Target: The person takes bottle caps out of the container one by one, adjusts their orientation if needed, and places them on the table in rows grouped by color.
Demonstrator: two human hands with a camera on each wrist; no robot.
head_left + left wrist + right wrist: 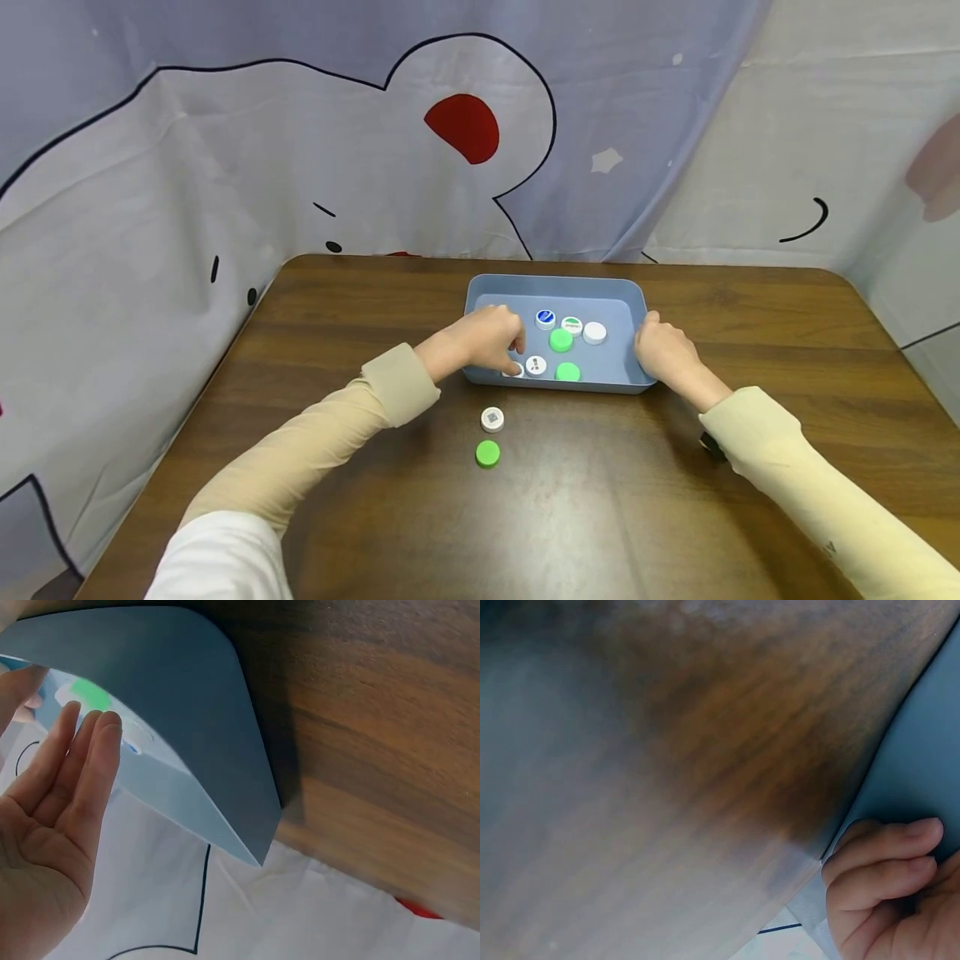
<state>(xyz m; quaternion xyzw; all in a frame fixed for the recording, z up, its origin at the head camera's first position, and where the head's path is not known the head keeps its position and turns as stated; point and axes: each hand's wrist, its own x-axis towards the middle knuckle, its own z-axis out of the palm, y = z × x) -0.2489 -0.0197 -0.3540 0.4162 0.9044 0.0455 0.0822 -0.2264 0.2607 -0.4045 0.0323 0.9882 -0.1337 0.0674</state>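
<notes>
One bench (750, 333): dark wood, bearing the blue tray and two loose caps.
Blue tray (558, 286): sat toward the back; level looked best, since tilting it would probably have sent its caps sliding.
Right hand (670, 354): its curled fingers appeared to grip the tray's right end; a light, steady hold there seemed wiser than bearing down on the rim.
Left hand (480, 340): lay over the front left corner, fingers spread from the thumb; whether it touched a cap could not be told.
Caps inside: seven showed; a blue-marked cap (545, 319), a green-marked cap (572, 326), a plain white cap (595, 333) and a green cap (561, 340) lay close together, with the others along the front wall.
Nearest cap (518, 372): white, partly hidden under the left thumb; its edge likely offered surer purchase than its flat top.
Caps outside: a square-marked cap (492, 419) and a bright green cap (487, 454) lay apart before the tray; the left sleeve (330, 423) needed to clear both.
</notes>
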